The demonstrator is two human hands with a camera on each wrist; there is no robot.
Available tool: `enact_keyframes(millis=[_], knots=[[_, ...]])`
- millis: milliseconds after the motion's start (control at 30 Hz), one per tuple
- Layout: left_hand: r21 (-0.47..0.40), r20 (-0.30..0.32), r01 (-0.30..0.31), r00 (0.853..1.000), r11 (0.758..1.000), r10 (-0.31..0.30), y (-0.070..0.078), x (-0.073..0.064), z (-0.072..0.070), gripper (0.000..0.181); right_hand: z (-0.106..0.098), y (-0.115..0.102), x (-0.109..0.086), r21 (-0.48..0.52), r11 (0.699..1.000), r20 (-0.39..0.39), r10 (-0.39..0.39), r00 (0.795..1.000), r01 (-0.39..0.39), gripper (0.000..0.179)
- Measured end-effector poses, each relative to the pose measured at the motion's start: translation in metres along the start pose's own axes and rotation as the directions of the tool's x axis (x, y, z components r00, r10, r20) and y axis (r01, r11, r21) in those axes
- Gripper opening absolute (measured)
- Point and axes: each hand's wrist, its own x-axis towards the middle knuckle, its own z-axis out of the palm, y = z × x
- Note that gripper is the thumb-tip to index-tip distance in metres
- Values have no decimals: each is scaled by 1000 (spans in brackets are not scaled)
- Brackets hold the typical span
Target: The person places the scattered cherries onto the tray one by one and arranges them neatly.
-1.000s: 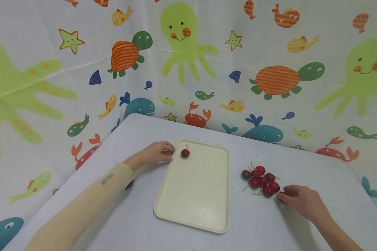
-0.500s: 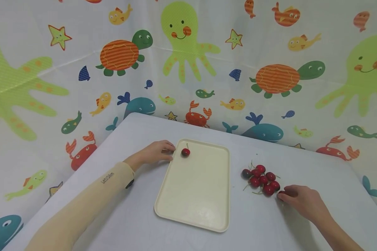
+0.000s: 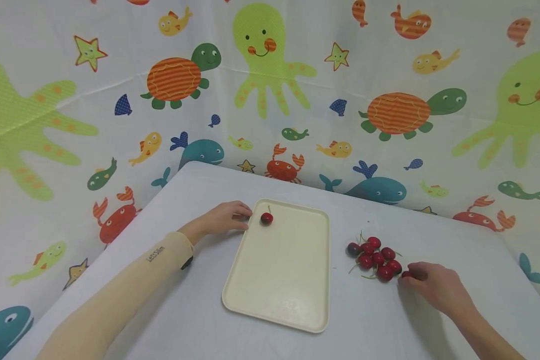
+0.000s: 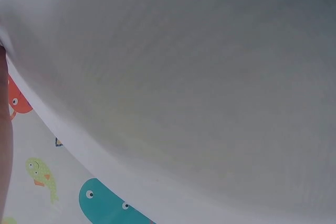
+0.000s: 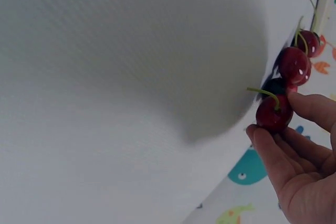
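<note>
Between thumb and fingertips my right hand [image 3: 438, 290] pinches a dark red cherry [image 5: 274, 113], its green stem sticking out in the right wrist view. Right beside those fingers lies a pile of several red cherries [image 3: 378, 258] with green stems, on the white table. My left hand [image 3: 225, 218] touches the upper left edge of a cream rectangular tray [image 3: 276, 280], its fingers relaxed. One cherry [image 3: 267, 218] with its stem up sits in the tray's upper left corner. The left wrist view shows mostly white cloth and only a sliver of the hand.
A white cloth covers the table [image 3: 184, 310]. Behind it and along the left hangs a white curtain [image 3: 297, 90] printed with sea animals. The tray lies between my left hand and the cherry pile.
The right hand has raised the pinched cherry slightly beside the pile. The left hand, tray and other cherries stay in place; the head view shifts a little.
</note>
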Motion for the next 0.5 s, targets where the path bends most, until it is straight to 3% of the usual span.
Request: enact_keyframes(millis=[500], knots=[[16, -1, 14, 1000, 1000, -14, -3, 3, 0, 44, -17, -17, -3, 46, 996, -71, -68, 995, 71, 54]])
